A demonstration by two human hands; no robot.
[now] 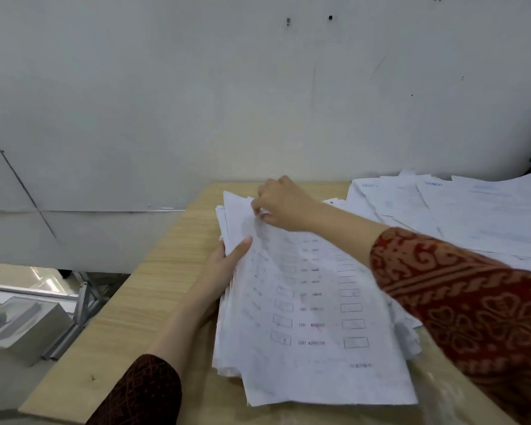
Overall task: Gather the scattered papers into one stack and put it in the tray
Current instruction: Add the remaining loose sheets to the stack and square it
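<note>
The step in hand looks like squaring the gathered stack (304, 302), which lies on the wooden table (154, 289) in front of the person, its sheets fanned unevenly so that several edges stick out along the left and near sides. The left hand (224, 268) grips the stack's left edge, thumb lying on the top sheet and the fingers tucked underneath out of sight, while the right hand (279, 204) reaches across to the far left corner and pinches a sheet there between thumb and curled fingertips. To do this well, I would judge that the left hand should hold firm as an anchor while the right draws the stray corner into line, then both hands should tap the edges level (thin, limp paper like this will likely buckle or slide if pushed from one side only). The top sheet is printed with numbered rows and small boxes; the print is too blurred to read. More loose papers (460, 210) lie spread over the right far part of the table, touching or overlapping the stack's far right side, so the gathering seems unfinished. No tray shows anywhere here, so I cannot tell where the stack must go. The right forearm, in a red patterned sleeve (460, 299), crosses over the stack and hides part of it. A pale wall (227, 87) stands just behind the table, and a grey boxlike object (19, 326) sits below on the left.
</note>
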